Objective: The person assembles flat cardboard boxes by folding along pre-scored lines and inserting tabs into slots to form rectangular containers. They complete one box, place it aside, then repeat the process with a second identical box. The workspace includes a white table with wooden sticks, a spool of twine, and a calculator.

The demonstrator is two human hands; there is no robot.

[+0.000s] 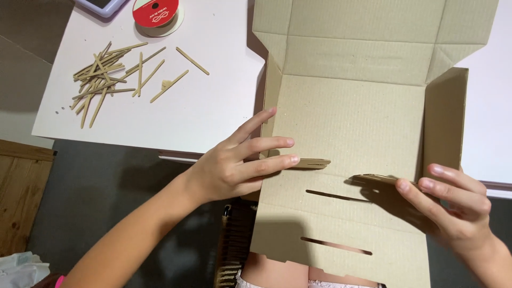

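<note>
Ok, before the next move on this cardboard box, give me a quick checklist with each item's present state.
1. Left hand on the left tab: ok, fingertips press on it.
2. Right hand on the right tab: ok, fingers pinch its end.
3. Slots in the front panel unobstructed: ok, two show open.
4. Cardboard box side walls raised: right wall ok; left wall cannot tell, partly behind the fingers.
5. Wooden sticks and ribbon spool apart from the box: ok, on the white table.
</note>
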